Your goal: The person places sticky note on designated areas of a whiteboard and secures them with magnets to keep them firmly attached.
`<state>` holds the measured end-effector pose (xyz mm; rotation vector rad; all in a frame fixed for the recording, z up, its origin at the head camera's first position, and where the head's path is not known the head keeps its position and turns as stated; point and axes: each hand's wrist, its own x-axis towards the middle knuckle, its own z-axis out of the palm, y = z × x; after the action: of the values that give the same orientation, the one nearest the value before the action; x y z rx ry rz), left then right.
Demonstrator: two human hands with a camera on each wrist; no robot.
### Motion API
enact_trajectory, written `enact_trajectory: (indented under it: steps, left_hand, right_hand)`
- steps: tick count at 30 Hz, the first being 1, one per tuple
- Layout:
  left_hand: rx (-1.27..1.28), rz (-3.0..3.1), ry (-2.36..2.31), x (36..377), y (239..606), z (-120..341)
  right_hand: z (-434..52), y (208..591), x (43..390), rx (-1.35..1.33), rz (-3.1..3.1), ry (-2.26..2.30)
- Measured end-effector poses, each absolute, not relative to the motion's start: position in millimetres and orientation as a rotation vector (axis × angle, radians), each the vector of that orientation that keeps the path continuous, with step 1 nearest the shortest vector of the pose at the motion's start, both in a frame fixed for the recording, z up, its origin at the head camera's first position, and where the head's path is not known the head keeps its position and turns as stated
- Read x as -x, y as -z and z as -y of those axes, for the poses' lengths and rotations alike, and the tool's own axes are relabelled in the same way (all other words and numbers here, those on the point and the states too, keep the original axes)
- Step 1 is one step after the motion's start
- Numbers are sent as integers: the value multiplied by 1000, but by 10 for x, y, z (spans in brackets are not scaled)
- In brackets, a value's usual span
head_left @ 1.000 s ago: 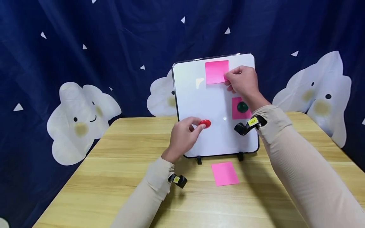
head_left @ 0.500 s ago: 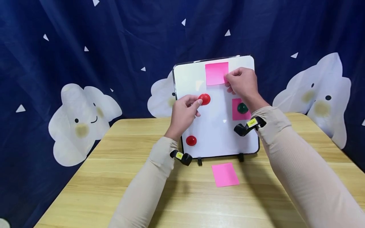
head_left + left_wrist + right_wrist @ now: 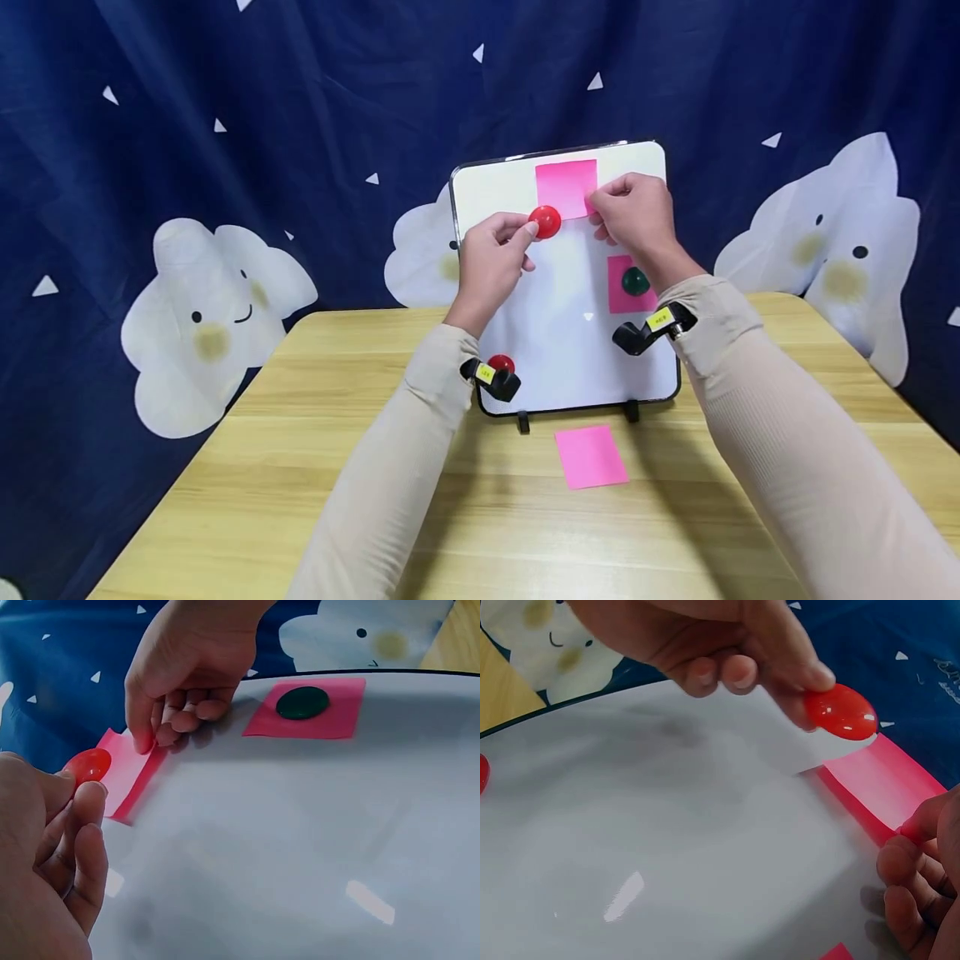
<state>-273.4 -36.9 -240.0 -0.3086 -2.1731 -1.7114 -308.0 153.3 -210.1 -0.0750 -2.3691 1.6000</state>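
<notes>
**Setting the red magnet on the pink note**

Left hand (image 3: 491, 267) pinches the red magnet (image 3: 545, 222) at the note's (image 3: 566, 187) seven o'clock corner — right hand (image 3: 633, 217) pinches its four o'clock corner against the whiteboard (image 3: 555, 333). Best to land it flat, well inside the paper.

**Count of things in view**

Three pink notes: one top (image 3: 566, 185), one right (image 3: 621, 283), one on the bench (image 3: 591, 456). Three magnets: two red (image 3: 545, 222) (image 3: 501, 363), one green (image 3: 636, 282). One whiteboard (image 3: 570, 333). Two hands (image 3: 491, 262) (image 3: 633, 218).
</notes>
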Motion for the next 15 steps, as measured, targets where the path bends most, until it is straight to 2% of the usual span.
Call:
enact_trajectory:
  steps: [15]
  left_hand:
    - [327, 2112, 1779, 2843, 2328, 304]
  right_hand:
    - [-1529, 2100, 3087, 76, 2361, -1608]
